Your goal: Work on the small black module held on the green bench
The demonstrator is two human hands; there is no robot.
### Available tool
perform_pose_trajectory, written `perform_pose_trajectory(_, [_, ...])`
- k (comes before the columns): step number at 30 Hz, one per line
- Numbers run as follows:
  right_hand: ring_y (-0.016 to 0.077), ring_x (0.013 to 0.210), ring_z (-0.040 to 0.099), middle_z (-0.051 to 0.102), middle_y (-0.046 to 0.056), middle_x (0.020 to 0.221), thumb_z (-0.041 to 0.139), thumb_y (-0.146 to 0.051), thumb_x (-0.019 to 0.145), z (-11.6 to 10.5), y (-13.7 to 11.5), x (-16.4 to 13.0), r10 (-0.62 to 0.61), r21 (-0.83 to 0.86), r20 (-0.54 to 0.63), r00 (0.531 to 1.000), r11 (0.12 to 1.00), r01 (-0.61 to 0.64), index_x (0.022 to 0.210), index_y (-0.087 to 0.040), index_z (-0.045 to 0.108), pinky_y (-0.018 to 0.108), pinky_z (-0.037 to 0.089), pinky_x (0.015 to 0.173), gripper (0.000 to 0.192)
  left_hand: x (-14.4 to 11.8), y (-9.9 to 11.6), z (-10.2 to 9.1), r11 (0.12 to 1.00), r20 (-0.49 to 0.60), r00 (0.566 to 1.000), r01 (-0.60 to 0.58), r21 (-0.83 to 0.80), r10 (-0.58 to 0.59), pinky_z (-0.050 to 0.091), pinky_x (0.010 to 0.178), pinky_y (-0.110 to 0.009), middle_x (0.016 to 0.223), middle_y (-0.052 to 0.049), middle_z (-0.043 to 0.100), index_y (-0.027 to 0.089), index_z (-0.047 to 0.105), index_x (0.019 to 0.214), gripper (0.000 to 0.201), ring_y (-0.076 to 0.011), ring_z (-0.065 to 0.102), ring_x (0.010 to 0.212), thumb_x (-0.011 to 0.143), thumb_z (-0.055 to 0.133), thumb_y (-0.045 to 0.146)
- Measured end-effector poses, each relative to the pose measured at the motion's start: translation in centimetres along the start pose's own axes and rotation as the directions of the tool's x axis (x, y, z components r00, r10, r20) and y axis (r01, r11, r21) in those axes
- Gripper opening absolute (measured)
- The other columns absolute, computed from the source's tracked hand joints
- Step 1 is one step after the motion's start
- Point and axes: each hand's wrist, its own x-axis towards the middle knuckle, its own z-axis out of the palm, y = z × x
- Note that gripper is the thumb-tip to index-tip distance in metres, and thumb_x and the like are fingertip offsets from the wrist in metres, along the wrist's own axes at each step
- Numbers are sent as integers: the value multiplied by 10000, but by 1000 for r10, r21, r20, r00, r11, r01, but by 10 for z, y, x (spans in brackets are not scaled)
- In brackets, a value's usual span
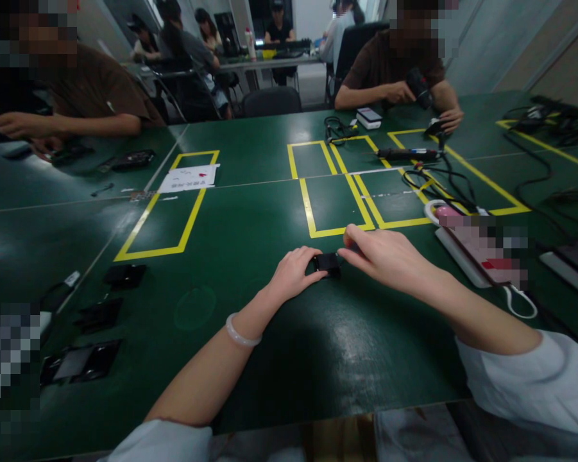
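A small black box-shaped part [329, 264] lies on the green table in front of me. My left hand [294, 272] grips its left side, thumb at the near edge and fingers at the far edge. Just to the right of the part is my right hand [387, 253], its fingers curled and brought together close to the part's right edge. Whatever those fingertips hold, if anything, is too small to make out.
Several black parts [99, 314] lie at left on the green table [250, 359]. Yellow tape outlines mark its surface, with a paper label [190, 178] on one. Phone-like devices [481, 253], cables and an electric screwdriver [408, 154] are at right. Across, a co-worker [382, 67] holds a dark tool.
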Motion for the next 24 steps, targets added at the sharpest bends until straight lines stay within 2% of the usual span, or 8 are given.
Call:
perform_pose_trajectory(3, [189, 608, 598, 657, 45, 713, 325, -384, 956, 3, 1, 1, 9, -61, 10, 1000, 998, -9, 968, -198, 504, 274, 221, 518, 259, 0, 0, -1, 1000, 7, 1000, -2, 7, 2, 453, 846, -361, 1060, -56, 607, 208, 528, 1136, 377, -228, 570, 989, 867, 568, 470])
perform_pose_trajectory(10, [175, 659, 607, 650, 30, 772, 381, -274, 915, 0, 2, -3, -46, 61, -6, 999, 997, 46, 1023, -187, 459, 260, 279, 548, 159, 1, 2, -1, 1000, 3, 1000, -2, 7, 2, 451, 852, -356, 1067, -53, 608, 209, 532, 1130, 365, -223, 573, 993, 868, 571, 460])
perform_pose_trajectory(14, [185, 635, 599, 653, 31, 735, 371, -387, 939, -1, 0, -2, -6, 5, 4, 1000, 1000, 6, 979, -199, 482, 263, 253, 533, 222, 0, 1, -1, 1000, 3, 1000, -5, 10, 5, 448, 854, -356, 1058, -54, 610, 206, 526, 1136, 371, -223, 571, 989, 871, 567, 461])
perform_pose_trajectory(17, [187, 618, 599, 658, 41, 725, 334, -359, 954, 1, 0, 0, 7, -51, 3, 1000, 999, -7, 965, -197, 499, 269, 229, 525, 232, 0, 0, -1, 1000, 3, 1000, -7, 11, 7, 448, 855, -356, 1068, -56, 606, 206, 527, 1136, 370, -224, 569, 993, 871, 565, 461])
perform_pose_trajectory(21, [172, 634, 602, 656, 32, 756, 355, -269, 927, 1, -1, -1, -34, 16, -9, 999, 999, 35, 1011, -189, 471, 264, 256, 537, 165, 0, 1, -1, 1000, 11, 1000, 0, 8, 0, 451, 855, -361, 1073, -60, 604, 211, 529, 1137, 363, -232, 569, 1009, 876, 556, 462])
perform_pose_trajectory(24, [172, 639, 598, 651, 25, 751, 388, -290, 913, -1, -1, -3, -31, 36, -11, 999, 999, 31, 997, -197, 468, 264, 260, 543, 149, 0, 1, -1, 1000, 5, 1000, 0, 10, 0, 451, 858, -363, 1068, -58, 605, 210, 524, 1138, 364, -231, 571, 1002, 872, 565, 455])
